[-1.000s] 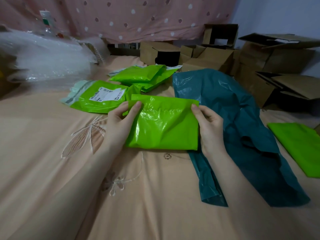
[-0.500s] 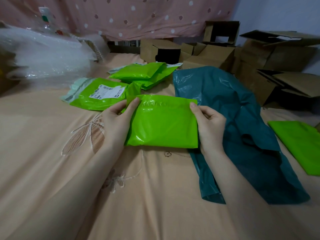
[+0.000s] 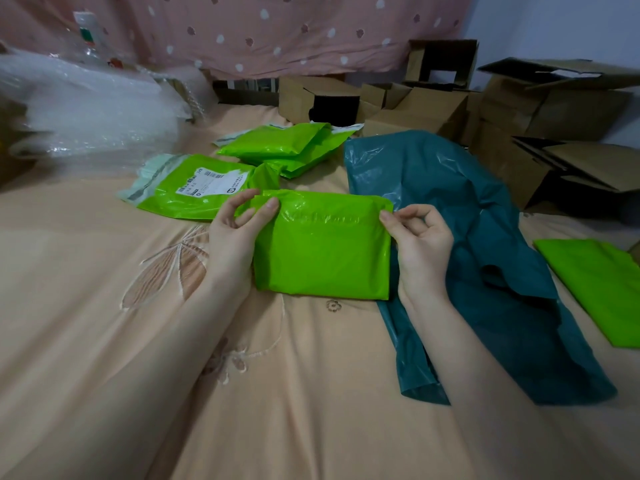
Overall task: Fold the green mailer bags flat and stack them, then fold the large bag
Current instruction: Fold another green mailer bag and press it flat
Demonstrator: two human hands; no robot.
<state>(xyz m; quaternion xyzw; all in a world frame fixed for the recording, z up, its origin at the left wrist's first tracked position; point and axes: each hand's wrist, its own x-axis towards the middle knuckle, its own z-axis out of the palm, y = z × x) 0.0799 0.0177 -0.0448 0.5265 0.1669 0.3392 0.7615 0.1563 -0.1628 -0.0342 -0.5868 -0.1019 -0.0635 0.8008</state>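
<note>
A folded bright green mailer bag (image 3: 322,247) lies on the peach bedsheet in front of me. My left hand (image 3: 239,233) pinches its top left corner between thumb and fingers. My right hand (image 3: 417,244) pinches the top right corner. Behind it lie a green mailer with a white label (image 3: 197,188) and a pile of green mailers (image 3: 284,147). A large teal bag (image 3: 478,244) sprawls crumpled to the right, partly under my right arm. One flat green mailer (image 3: 595,289) lies at the far right.
Several open cardboard boxes (image 3: 540,112) crowd the back right. A heap of clear bubble wrap (image 3: 86,109) fills the back left. A pink dotted cloth (image 3: 277,29) hangs behind. The peach bedsheet (image 3: 104,341) stretches towards me.
Both hands have shifted from flat along the bag's sides to pinching its top corners. The bag's top edge now lies folded over and smoother.
</note>
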